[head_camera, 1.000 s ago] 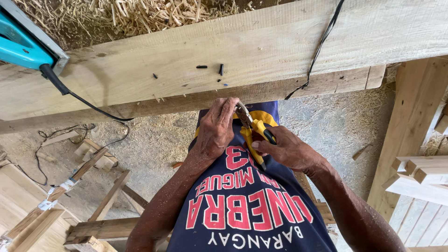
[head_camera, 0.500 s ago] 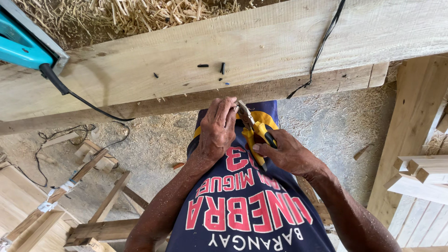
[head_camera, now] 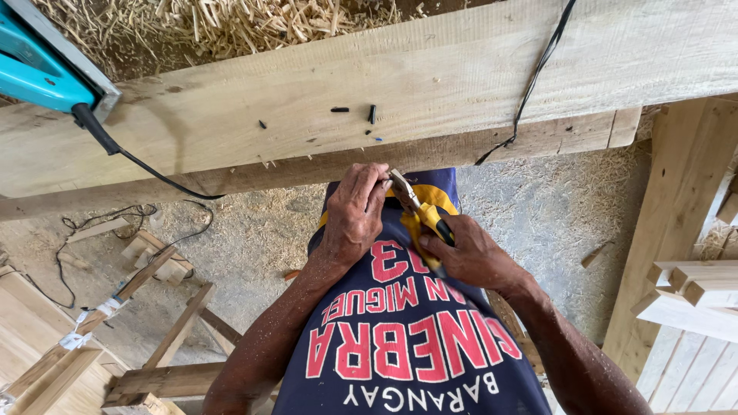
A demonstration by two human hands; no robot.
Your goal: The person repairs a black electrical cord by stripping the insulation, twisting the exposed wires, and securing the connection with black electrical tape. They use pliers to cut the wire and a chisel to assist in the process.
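My right hand grips the yellow-and-black handles of a pair of pliers, held in front of my blue shirt. The metal jaws point up and left. My left hand has its fingers closed at the jaw tips, pinching something too small to make out. Both hands hover just below the near edge of a wide pale wooden plank. A few short black bits lie on the plank above my hands.
A teal power tool rests on the plank's left end, its black cord trailing down. Another black cable crosses the plank at right. Wood shavings pile behind. Sawhorse frames and lumber stand on the dusty floor.
Both hands have stayed almost still; the pliers and my left fingers remain together at the jaw tips.
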